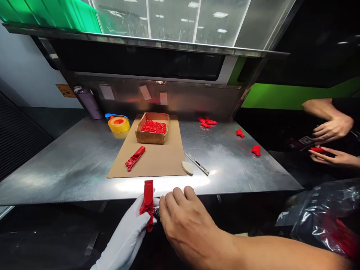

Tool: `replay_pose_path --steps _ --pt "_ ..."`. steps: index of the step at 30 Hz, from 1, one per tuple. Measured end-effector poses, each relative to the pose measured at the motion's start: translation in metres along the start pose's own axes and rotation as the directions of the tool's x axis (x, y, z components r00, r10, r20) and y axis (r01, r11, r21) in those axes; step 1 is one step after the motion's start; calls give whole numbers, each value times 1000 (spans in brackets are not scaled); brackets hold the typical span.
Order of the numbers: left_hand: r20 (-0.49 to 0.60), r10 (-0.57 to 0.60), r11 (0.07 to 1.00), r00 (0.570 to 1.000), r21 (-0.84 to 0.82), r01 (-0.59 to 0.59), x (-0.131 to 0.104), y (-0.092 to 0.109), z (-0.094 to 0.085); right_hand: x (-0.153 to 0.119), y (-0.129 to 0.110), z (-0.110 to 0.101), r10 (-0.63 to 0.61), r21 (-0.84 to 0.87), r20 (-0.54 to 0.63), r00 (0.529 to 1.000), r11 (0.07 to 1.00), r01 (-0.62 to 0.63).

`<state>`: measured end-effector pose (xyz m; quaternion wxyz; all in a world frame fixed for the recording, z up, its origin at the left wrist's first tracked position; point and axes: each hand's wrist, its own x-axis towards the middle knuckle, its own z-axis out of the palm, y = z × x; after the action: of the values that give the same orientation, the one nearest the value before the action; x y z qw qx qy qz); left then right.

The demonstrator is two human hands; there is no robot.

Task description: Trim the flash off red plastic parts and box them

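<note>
A white glove covers my left hand [133,221], which is closed around a red plastic part [148,195] held upright just off the table's front edge. Bare and curled, my right hand [187,219] is right beside that part. Between the hands shows a small dark metallic piece [156,212]; my right fingertips are hidden, so what they grip cannot be made out. Another red plastic part [135,158] lies on the cardboard sheet [160,161]. Behind it stands a cardboard box [151,139] filled with small red pieces [153,127].
On the metal table [225,157] are a slim metal knife [197,164], a pale wedge-shaped piece [187,168], yellow tape [119,125], a purple bottle [89,103] and several red parts [206,122]. At right, a co-worker's hands [334,129] hold a red piece above a plastic bag [320,213].
</note>
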<state>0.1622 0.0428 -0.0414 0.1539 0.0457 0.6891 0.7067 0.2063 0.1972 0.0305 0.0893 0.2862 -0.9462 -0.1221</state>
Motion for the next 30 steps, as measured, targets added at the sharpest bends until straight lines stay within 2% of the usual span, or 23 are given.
replay_pose_path --steps 7,15,24,28,30 --pt "29 -2 999 1000 32 1 -3 -4 -12 4 -5 0 -29 -47 -9 1000 999 28" --pt "47 26 999 999 -24 -25 2 -18 -12 4 -15 10 28 -49 -48 998 998 -30" --pt "71 13 997 997 -71 -7 -3 -14 -11 4 -14 12 -15 -33 -1 1000 999 15" --pt "27 -38 999 999 -37 39 -1 -13 -13 4 -15 15 -69 1 20 997 998 69" --pt "-17 -26 1000 1000 -2 26 0 -8 -13 4 -15 17 -76 13 11 997 997 76"
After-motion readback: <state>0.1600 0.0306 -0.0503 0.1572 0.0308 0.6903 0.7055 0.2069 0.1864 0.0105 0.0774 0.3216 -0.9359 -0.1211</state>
